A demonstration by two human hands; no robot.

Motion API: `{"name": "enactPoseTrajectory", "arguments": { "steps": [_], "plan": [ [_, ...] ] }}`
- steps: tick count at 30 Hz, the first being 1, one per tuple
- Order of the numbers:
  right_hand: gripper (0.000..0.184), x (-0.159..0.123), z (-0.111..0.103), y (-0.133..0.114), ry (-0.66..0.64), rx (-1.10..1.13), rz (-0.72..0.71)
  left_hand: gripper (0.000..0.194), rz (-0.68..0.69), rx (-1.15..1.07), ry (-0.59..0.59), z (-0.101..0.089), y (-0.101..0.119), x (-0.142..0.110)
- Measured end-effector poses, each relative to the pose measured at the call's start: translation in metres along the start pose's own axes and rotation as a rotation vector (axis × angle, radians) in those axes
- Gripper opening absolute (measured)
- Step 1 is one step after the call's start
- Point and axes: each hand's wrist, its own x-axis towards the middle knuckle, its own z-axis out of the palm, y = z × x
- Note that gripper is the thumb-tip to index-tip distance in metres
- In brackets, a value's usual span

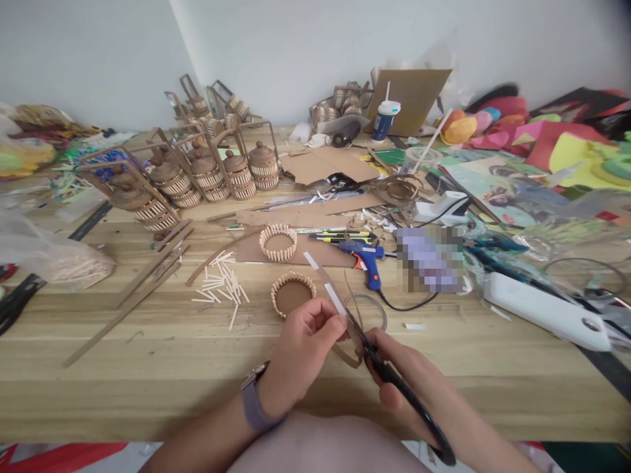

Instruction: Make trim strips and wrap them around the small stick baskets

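Left hand: at lower centre of the frame, the left hand has its grip pinched narrow, thumb against fingers, on a thin strip with a white face.
Right hand: at lower right of centre, the right hand has its grip closed round the black-handled scissors.
Scissors: slanting from the bottom right toward the middle, points beside the left fingertips; how far the blades are parted cannot be told.
Strip: rising to the upper left from the left fingertips, near the centre of the frame.
Wrist: a watch with a mauve band on the left arm.
Rings: an upper ring and a lower ring, both edged with upright sticks, at the centre; the lower one is just beyond the left hand.
Sticks: a loose pile of sticks, left of the rings.
Glue gun: a blue glue gun, right of centre, on its side.
Upper left: a row of small lidded baskets with tall handles.
Upper right: a lidded cup before a brown board.
Right edge: a white power strip.
Surface: a wood-grained counter.
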Motion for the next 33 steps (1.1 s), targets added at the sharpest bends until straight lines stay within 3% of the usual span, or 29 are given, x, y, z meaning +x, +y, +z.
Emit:
{"name": "enactPoseTrajectory", "arguments": {
  "steps": [10, 18, 24, 28, 33],
  "plan": [
    [0.060, 0.005, 0.003, -0.002, 0.070, -0.004, -0.086, 0.018, -0.016, 0.037, -0.049, 0.001, -0.002, 0.000],
    [0.074, 0.006, 0.004, -0.003, 0.052, 0.006, 0.027, 0.018, -0.007, -0.016, -0.070, 0.002, -0.003, 0.000],
    [0.074, 0.002, 0.002, 0.000, 0.060, -0.011, 0.051, 0.026, -0.057, 0.019, -0.177, -0.008, -0.002, 0.001],
    [0.073, 0.000, 0.003, 0.006, 0.062, -0.036, 0.039, 0.027, -0.011, 0.040, -0.074, -0.012, 0.002, 0.005],
    [0.052, -0.002, 0.003, 0.003, 0.012, -0.024, 0.093, 0.021, 0.047, 0.049, 0.037, -0.008, 0.004, 0.007]
  ]
}}
